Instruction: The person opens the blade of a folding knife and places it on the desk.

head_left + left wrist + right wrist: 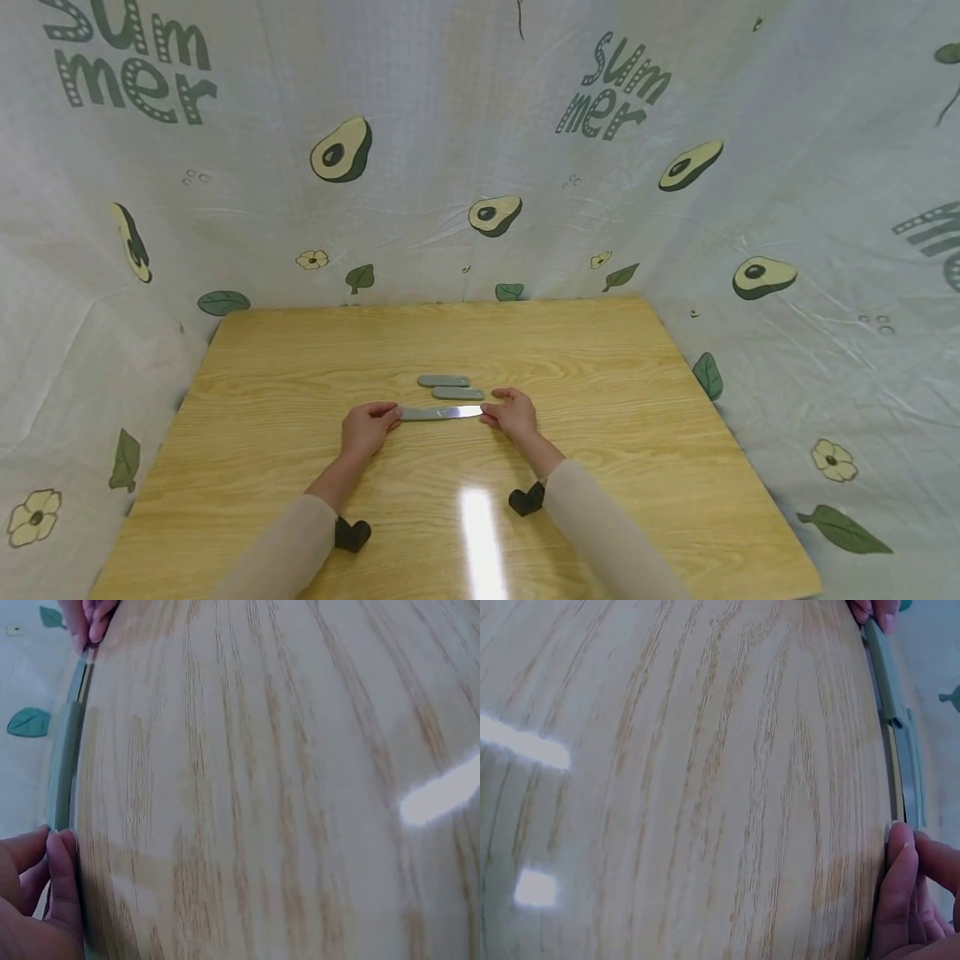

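A folding knife (442,412) with a grey-green handle and a shiny blade lies stretched out between both hands, unfolded to nearly a straight line. My left hand (367,429) pinches the handle's end, and in the left wrist view the thumb and fingers grip the handle (64,769) there. At the other end my right hand (513,414) pinches the blade's tip; the right wrist view shows its fingertips on the blade (908,780). Just behind the knife lie two more grey-green folding knives, one farther back (443,381) and one nearer (458,393), both folded.
The wood-grain table (315,350) extends around the hands, with a bright light reflection near its front. A pale cloth (420,100) printed with avocados and leaves hangs behind and at the sides. Dark wrist mounts (352,534) sit at both cuffs.
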`<state>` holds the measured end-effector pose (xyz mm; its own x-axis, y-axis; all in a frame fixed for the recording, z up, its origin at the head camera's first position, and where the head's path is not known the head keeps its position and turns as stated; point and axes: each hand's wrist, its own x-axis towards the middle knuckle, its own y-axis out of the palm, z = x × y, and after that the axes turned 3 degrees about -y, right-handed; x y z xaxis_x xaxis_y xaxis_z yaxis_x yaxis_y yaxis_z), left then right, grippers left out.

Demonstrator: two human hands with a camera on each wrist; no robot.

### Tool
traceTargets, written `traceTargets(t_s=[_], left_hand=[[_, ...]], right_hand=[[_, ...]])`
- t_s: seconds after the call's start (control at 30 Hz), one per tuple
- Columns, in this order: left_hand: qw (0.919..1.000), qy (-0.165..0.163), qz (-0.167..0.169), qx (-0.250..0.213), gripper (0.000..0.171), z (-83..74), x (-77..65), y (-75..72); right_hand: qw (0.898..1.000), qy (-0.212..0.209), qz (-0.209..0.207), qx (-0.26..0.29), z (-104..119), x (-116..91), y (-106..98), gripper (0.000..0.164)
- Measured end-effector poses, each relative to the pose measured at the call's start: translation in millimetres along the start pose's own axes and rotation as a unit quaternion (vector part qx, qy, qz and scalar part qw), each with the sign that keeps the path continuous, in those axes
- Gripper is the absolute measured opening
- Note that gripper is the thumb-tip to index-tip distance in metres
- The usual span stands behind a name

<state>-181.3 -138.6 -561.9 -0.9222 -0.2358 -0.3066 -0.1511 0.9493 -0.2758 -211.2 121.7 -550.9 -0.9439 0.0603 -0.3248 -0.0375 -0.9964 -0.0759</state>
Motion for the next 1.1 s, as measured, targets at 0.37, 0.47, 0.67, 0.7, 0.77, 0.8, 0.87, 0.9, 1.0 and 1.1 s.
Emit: traceTargets(t_s=[0.37,0.47,0.67,0.7,0.77,0.8,0.87,0.9,1.0,1.1], left_hand=[[0.9993,0.008,-0.026,0.024,0.029,-0.2,-0.3,3.1],[0.9992,0.012,-0.027,0.026,0.029,-1.2,-1.4,3.7],[0.9993,0.009,-0.024,0.028,0.03,-1.7,-1.5,2.7],[0.9994,0.009,-0.023,0.026,0.03,-1.6,-1.3,2.5],[0.9995,0.008,-0.021,0.022,0.03,-1.8,-1.2,2.0],[0.9995,0.008,-0.02,0.022,0.031,-1.8,-1.2,1.7],[0.9996,0.008,-0.018,0.021,0.031,-1.8,-1.2,1.2],[0.9996,0.007,-0.017,0.023,0.032,-1.9,-1.0,1.1],[0.9996,0.006,-0.016,0.023,0.032,-3.6,-1.1,0.9],[0.9997,0.004,-0.014,0.021,0.032,-5.9,-0.7,0.8]], right_hand=[[1.0,-0.008,-0.01,-0.025,0.7,2.2,2.4,0.043],[0.999,-0.015,-0.013,-0.035,1.1,1.7,2.7,0.043],[0.998,-0.028,-0.017,-0.056,0.4,1.6,2.4,0.042],[0.998,-0.03,-0.018,-0.06,0.1,1.5,2.3,0.041],[0.997,-0.034,-0.017,-0.068,-0.4,1.3,2.0,0.041],[0.997,-0.035,-0.017,-0.071,-0.6,1.1,1.8,0.041],[0.996,-0.037,-0.015,-0.074,-0.7,0.5,1.6,0.041],[0.996,-0.037,-0.015,-0.075,-0.7,0.1,1.5,0.041],[0.996,-0.039,-0.015,-0.075,-0.7,-0.6,1.3,0.041],[0.997,-0.036,-0.015,-0.07,-0.5,-1.2,1.4,0.04]])
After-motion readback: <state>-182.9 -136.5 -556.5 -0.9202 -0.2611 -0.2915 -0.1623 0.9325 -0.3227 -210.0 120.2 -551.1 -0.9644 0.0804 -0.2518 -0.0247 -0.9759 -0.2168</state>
